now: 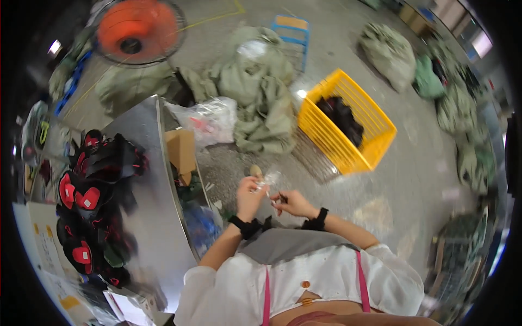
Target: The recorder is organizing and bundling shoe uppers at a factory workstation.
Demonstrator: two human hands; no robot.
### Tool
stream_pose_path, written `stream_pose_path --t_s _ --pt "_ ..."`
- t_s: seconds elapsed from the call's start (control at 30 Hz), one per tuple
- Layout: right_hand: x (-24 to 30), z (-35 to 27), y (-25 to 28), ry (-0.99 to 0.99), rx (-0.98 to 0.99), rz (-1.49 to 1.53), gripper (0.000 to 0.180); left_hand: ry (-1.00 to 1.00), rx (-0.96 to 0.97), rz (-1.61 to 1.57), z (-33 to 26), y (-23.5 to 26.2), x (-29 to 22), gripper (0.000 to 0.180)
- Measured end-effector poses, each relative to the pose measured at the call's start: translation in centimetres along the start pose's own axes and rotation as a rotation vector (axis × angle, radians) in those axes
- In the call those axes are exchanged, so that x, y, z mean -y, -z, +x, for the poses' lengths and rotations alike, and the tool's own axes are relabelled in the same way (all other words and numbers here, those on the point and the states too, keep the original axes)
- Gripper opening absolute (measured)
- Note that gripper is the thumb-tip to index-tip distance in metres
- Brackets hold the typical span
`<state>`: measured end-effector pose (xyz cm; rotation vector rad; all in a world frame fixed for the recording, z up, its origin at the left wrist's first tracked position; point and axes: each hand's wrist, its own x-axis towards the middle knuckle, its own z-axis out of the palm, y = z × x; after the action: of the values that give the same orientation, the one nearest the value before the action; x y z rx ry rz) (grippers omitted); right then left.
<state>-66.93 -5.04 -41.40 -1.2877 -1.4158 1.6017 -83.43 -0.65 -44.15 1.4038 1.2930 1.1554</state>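
Observation:
Both hands are held close together in front of my grey apron. My left hand is closed on a crumpled piece of clear plastic, which sticks out past its fingertips. Beside it my right hand has its fingers pinched together. A small dark object shows at those fingers, too small and blurred to name. Black bands circle both wrists. To the left, a metal table carries a heap of black shoe-like items with red insides.
A yellow slatted crate with black items stands ahead on the right. Green-grey sacks and a clear plastic bag lie ahead. Beside the table are an open cardboard box and blue plastic. An orange fan stands far left.

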Motion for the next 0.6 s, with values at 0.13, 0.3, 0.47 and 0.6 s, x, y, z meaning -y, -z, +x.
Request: stream_pose_path --t_s 0.13,0.3,0.47,0.6 --pt "1.5 11.1 3.1 -0.011 0.056 -0.141 0.012 0.168 0.373 -0.047 9.3 0.4 2.8 0.015" --pt "1.0 23.9 7.9 -0.202 -0.121 -0.039 0.015 0.170 0.498 0.004 18.5 1.2 5.1 0.025" --pt "-0.2 31.5 11.1 -0.426 -0.029 0.119 0.026 0.405 0.444 -0.152 25.4 -1.6 10.9 0.022" --pt "-5.1 33.2 15.9 -0.452 -0.300 0.189 0.029 -0.008 -0.021 0.623 37.6 1.0 19.1 0.020"
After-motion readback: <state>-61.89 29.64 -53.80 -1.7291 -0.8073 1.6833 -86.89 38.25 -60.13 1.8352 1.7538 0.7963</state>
